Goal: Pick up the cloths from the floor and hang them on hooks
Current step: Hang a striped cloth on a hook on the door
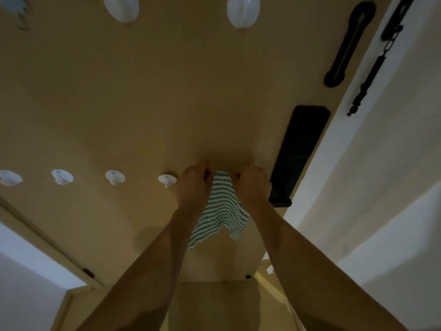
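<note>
Both hands are up against the tan board, and they hold one cloth between them. The cloth is white with green zigzag stripes. The left hand has its grip closed tight on the top edge of the cloth, and the right hand has its grip closed on the same edge, just beside it. The rest of the cloth hangs down loose against the board, between the two arms. A row of white hooks runs along the board, and the nearest hook is right next to the left hand with nothing on it. I cannot tell if there is another hook behind the cloth, because the hands and cloth hide that spot. This looks like the hanging step: the cloth is off the floor and is being put up. Next, the top edge probably needs to slip over a hook and catch there, and then both hands can let go gently. No other cloth shows here.
</note>
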`<state>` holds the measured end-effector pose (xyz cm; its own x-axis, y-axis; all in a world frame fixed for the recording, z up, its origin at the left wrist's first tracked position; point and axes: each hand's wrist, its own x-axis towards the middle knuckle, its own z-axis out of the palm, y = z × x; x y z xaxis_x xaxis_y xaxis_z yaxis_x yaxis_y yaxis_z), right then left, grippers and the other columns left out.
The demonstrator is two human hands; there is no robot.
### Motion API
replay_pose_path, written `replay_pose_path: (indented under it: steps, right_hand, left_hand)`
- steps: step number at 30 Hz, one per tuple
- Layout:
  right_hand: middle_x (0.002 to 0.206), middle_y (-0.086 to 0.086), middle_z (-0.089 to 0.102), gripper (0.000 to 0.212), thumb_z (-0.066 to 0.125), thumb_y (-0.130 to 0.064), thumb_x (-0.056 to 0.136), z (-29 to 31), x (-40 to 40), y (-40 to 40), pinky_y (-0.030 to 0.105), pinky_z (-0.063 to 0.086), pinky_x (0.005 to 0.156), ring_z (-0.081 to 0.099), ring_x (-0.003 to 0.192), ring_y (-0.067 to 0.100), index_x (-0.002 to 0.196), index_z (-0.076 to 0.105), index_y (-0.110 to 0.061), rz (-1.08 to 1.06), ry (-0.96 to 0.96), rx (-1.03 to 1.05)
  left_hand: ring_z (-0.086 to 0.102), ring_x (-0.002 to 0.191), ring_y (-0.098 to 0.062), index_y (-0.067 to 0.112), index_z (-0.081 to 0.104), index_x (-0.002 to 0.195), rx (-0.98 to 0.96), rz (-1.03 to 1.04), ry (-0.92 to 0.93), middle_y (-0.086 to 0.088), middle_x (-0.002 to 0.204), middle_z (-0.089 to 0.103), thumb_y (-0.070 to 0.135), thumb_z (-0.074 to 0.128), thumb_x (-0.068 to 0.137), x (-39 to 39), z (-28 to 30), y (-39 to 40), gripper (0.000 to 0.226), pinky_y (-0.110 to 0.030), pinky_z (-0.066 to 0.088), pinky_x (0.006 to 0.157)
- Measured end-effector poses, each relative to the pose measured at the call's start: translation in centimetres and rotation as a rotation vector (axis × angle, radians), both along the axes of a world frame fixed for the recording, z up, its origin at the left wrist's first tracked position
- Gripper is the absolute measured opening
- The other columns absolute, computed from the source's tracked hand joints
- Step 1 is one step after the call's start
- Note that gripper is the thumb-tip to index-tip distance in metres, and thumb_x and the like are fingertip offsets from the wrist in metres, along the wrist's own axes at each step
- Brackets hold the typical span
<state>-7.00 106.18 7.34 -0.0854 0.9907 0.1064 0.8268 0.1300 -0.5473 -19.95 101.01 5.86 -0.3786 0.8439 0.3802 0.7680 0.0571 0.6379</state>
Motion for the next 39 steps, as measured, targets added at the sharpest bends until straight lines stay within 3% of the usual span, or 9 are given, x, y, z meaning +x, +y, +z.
replay_pose_path:
  steps: [3, 8, 15, 19, 23, 28, 32, 36, 39]
  right_hand:
    - [0.087, 0.003, 0.066, 0.032, 0.049, -0.024, 0.098, -0.7, -0.7, 1.8, 0.026, 0.038, 0.063, 0.054, 0.071, 0.015, 0.068, 0.054, -0.015, -0.021, -0.093, -0.003]
    - [0.100, 0.006, 0.069, 0.021, 0.050, -0.022, 0.098, -2.0, -1.6, 3.2, 0.033, 0.048, 0.075, 0.065, 0.091, 0.023, 0.094, 0.069, -0.015, 0.006, -0.208, 0.008]
    - [0.093, 0.002, 0.068, 0.022, 0.047, -0.022, 0.099, -4.1, -1.8, 2.1, 0.033, 0.039, 0.078, 0.063, 0.087, 0.021, 0.081, 0.061, -0.023, 0.034, -0.354, 0.044]
    - [0.093, 0.002, 0.069, 0.025, 0.049, -0.030, 0.097, -4.3, -1.8, 1.2, 0.033, 0.035, 0.083, 0.062, 0.091, 0.022, 0.073, 0.051, -0.024, 0.053, -0.327, 0.014]
    - [0.105, 0.006, 0.067, 0.026, 0.046, -0.032, 0.098, -4.1, -0.8, 0.2, 0.033, 0.042, 0.084, 0.060, 0.101, 0.024, 0.099, 0.064, -0.013, 0.090, -0.389, 0.011]
    - [0.096, 0.005, 0.060, 0.019, 0.048, -0.030, 0.092, -3.0, 1.0, -1.7, 0.034, 0.039, 0.081, 0.055, 0.096, 0.028, 0.090, 0.062, -0.019, 0.122, -0.313, 0.007]
    - [0.101, 0.005, 0.064, 0.023, 0.049, -0.029, 0.094, -1.6, 1.4, -2.9, 0.034, 0.045, 0.080, 0.060, 0.097, 0.026, 0.100, 0.068, -0.017, 0.162, -0.223, 0.068]
    - [0.100, 0.006, 0.066, 0.026, 0.047, -0.030, 0.096, -0.6, 1.2, -3.5, 0.029, 0.043, 0.079, 0.060, 0.095, 0.024, 0.105, 0.067, -0.016, 0.269, -0.186, 0.117]
    - [0.113, 0.003, 0.067, 0.027, 0.053, -0.026, 0.095, 0.3, 1.4, -4.2, 0.009, 0.030, 0.075, 0.059, 0.103, 0.019, 0.118, 0.066, -0.020, 0.320, -0.022, 0.143]
  left_hand:
    - [0.061, 0.081, -0.028, 0.006, 0.067, 0.091, -0.002, 0.035, 0.065, -0.011, 0.087, 0.067, 0.012, 0.055, 0.091, -0.5, -0.9, 1.6, 0.014, -0.042, 0.047, 0.072]
    - [0.063, 0.067, -0.034, 0.009, 0.070, 0.083, -0.041, 0.088, 0.186, -0.014, 0.078, 0.068, 0.014, 0.059, 0.089, -0.9, -2.5, 3.1, 0.014, -0.038, 0.047, 0.056]
    - [0.065, 0.070, -0.032, 0.009, 0.073, 0.085, -0.120, 0.037, 0.116, -0.011, 0.080, 0.071, 0.037, 0.042, 0.089, -1.0, -4.0, 2.4, 0.042, -0.034, 0.046, 0.056]
    - [0.065, 0.078, -0.029, 0.012, 0.074, 0.086, -0.226, 0.008, 0.107, -0.008, 0.085, 0.072, 0.034, 0.048, 0.092, -0.9, -4.0, 1.6, 0.035, -0.030, 0.043, 0.060]
    - [0.065, 0.075, -0.023, 0.021, 0.075, 0.083, -0.313, 0.046, 0.122, 0.000, 0.081, 0.072, 0.025, 0.056, 0.087, -1.3, -3.6, 0.3, 0.020, -0.026, 0.042, 0.058]
    - [0.065, 0.076, -0.022, 0.020, 0.073, 0.087, -0.248, 0.078, 0.111, 0.001, 0.083, 0.071, 0.022, 0.055, 0.090, -1.9, -1.9, -1.6, 0.018, -0.025, 0.038, 0.059]
    - [0.066, 0.089, -0.025, 0.016, 0.071, 0.104, -0.123, 0.024, 0.103, -0.003, 0.098, 0.071, 0.021, 0.061, 0.089, -1.6, 0.3, -2.9, 0.019, -0.031, 0.047, 0.067]
    - [0.058, 0.115, -0.026, 0.019, 0.061, 0.129, -0.077, 0.049, 0.168, -0.004, 0.126, 0.064, 0.030, 0.063, 0.091, -1.3, 2.1, -4.7, 0.040, -0.036, 0.044, 0.095]
    - [0.053, 0.122, -0.028, 0.017, 0.054, 0.137, -0.072, 0.089, 0.204, -0.006, 0.134, 0.059, 0.033, 0.062, 0.092, -0.8, 2.9, -6.3, 0.048, -0.039, 0.040, 0.102]
